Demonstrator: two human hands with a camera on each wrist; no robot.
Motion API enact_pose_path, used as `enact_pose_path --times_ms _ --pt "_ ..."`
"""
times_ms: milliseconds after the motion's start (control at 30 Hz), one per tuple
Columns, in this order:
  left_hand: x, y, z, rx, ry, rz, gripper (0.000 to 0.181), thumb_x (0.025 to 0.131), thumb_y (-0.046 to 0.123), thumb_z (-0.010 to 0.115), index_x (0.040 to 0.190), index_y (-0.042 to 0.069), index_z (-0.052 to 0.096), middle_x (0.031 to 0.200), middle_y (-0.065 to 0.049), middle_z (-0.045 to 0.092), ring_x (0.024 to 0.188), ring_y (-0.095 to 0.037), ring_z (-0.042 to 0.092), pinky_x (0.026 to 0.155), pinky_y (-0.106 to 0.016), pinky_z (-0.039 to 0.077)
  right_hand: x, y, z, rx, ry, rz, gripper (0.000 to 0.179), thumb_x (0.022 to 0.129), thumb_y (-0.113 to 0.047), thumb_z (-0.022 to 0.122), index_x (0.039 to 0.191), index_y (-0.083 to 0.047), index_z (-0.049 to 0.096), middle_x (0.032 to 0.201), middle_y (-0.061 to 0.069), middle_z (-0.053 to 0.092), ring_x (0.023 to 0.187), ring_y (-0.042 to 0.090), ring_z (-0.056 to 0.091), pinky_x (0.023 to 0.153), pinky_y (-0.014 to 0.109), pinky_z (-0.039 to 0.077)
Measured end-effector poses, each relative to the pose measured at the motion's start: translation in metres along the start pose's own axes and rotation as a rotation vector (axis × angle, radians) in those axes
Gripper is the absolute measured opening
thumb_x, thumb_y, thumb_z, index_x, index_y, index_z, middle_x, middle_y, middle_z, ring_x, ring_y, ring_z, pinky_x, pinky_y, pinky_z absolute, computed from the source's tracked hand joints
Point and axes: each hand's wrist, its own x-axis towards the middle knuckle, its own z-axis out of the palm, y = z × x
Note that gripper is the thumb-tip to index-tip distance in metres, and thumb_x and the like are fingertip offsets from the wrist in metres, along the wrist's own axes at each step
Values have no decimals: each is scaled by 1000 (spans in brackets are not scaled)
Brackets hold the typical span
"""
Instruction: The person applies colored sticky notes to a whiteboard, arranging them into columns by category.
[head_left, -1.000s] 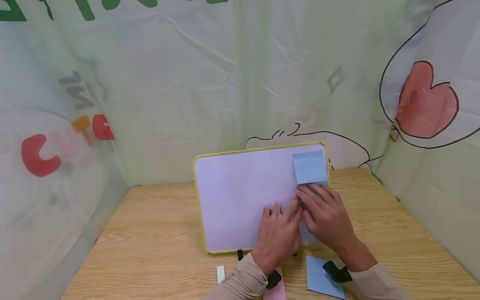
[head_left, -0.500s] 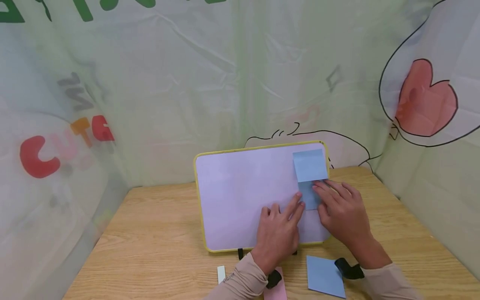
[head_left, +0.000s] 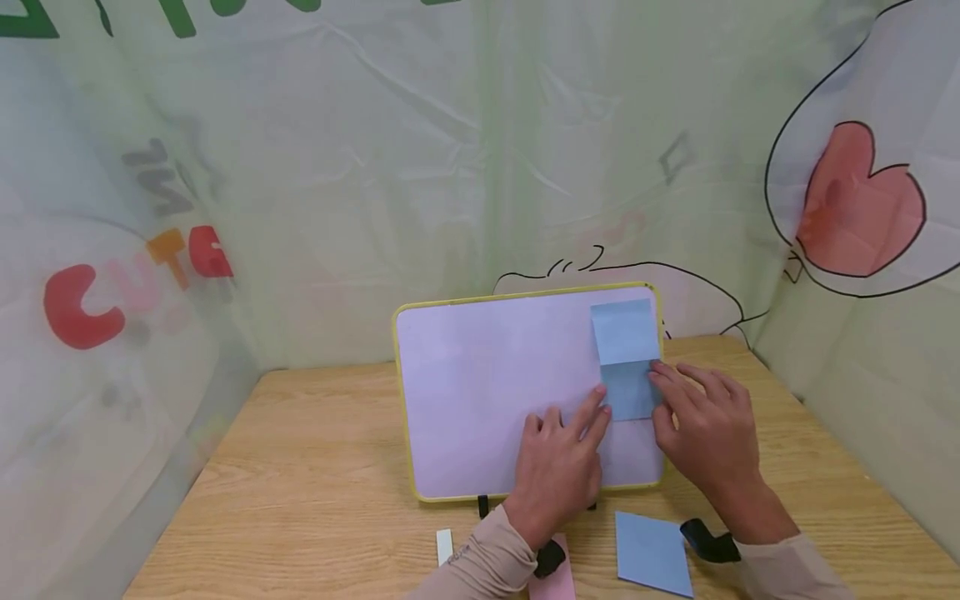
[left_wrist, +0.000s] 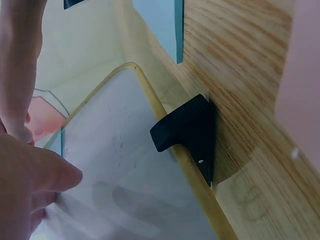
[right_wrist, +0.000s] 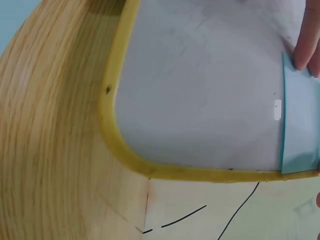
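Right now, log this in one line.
lower blue note: on whiteboard, below upper blue note | left fingers: at its left edge | right fingers: at its right edge

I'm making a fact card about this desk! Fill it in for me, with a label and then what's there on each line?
Board: whiteboard with a yellow rim, propped up on the wooden table
Notes on board: two, upper blue note and lower blue note, near its right edge
Left hand: left hand, fingertips at the lower note's left edge
Right hand: right hand, fingertips at its right edge
In front of board: blue pad and pink paper, partly covered
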Motion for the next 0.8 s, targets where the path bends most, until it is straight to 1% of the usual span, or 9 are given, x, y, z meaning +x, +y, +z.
enact_pose_path --times_ms 100,233,333,400,467,567,700,767,800 --pt "-1 -1 -1 4 11 5 49 87 31 67 134 21 65 152 2 46 63 -15 34 59 -27 18 1 -2 -2 27 -12 33 44 95 -23 41 110 4 73 108 19 72 99 42 66 80 65 46" --pt "-3 -2 -2 -17 7 1 47 87 32 68 133 21 66 153 3 46 63 -15 36 58 -26 17 1 -7 -7 72 -29 84 45 94 -25 43 112 4 73 111 20 71 100 42 66 77 65 48" --pt "-5 -1 -4 -53 -12 -7 43 88 30 66 130 21 66 153 2 45 64 -15 38 59 -26 16 -2 -10 -10 93 -23 93 43 92 -23 45 112 4 73 110 20 72 93 42 68 71 62 50" --pt "-7 0 -6 -82 -29 -15 39 89 29 64 127 22 67 152 2 47 64 -15 38 58 -26 17 -5 -12 -12 104 -2 89 42 91 -22 45 110 4 73 103 19 73 82 40 69 64 57 51" --pt "-10 1 -9 -106 -43 -19 35 90 29 64 124 22 68 150 1 50 66 -14 41 58 -25 21 -9 -13 -14 104 12 85 41 90 -21 45 108 3 74 96 19 73 72 38 68 56 53 50" --pt "-16 3 -12 -135 -63 -23 29 91 30 65 119 23 70 143 1 55 73 -13 50 60 -25 31 -16 -15 -17 110 28 91 40 91 -22 45 104 1 75 88 17 73 65 34 66 50 51 48" --pt "-25 5 -15 -194 -89 -30 20 93 30 66 110 24 74 130 2 63 90 -13 61 66 -28 44 -24 -17 -20 118 2 113 41 91 -24 44 100 1 76 87 15 73 67 31 67 50 49 48" --pt "-29 6 -16 -225 -104 -31 17 94 29 65 107 24 75 122 3 66 95 -13 63 68 -28 46 -28 -19 -22 126 -33 120 42 91 -25 44 98 1 76 87 14 74 67 29 68 50 47 48" --pt "-32 7 -16 -237 -110 -28 16 94 29 65 105 24 75 118 4 68 95 -12 63 69 -28 47 -30 -19 -24 129 -66 122 43 92 -26 43 98 1 76 87 13 74 68 27 68 51 46 49"
